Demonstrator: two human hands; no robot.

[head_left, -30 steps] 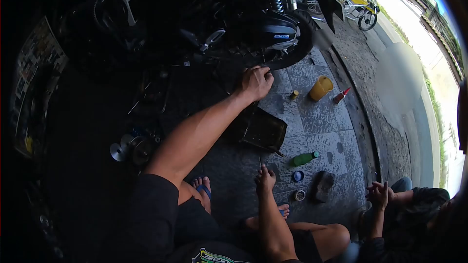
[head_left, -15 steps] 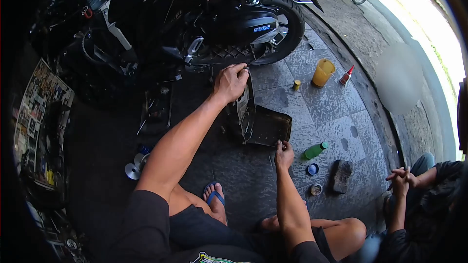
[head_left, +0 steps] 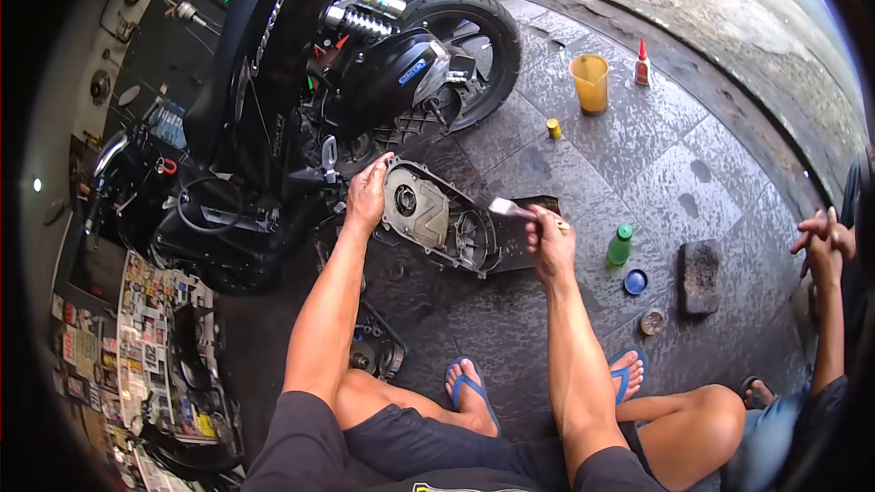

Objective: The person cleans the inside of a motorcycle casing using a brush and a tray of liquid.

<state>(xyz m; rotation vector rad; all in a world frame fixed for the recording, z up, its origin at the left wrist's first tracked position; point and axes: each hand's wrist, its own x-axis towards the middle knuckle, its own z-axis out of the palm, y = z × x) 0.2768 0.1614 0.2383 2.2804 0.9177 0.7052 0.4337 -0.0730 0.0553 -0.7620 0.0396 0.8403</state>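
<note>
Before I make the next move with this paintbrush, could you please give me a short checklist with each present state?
1. Left hand gripping the metal engine cover: ok.
2. Right hand holding the paintbrush: ok.
3. Bristles touching the cover: cannot tell.
4. Green bottle clear of both hands: ok.
5. Yellow measuring jug upright: ok.
6. Liquid level inside the jug: cannot tell.
</note>
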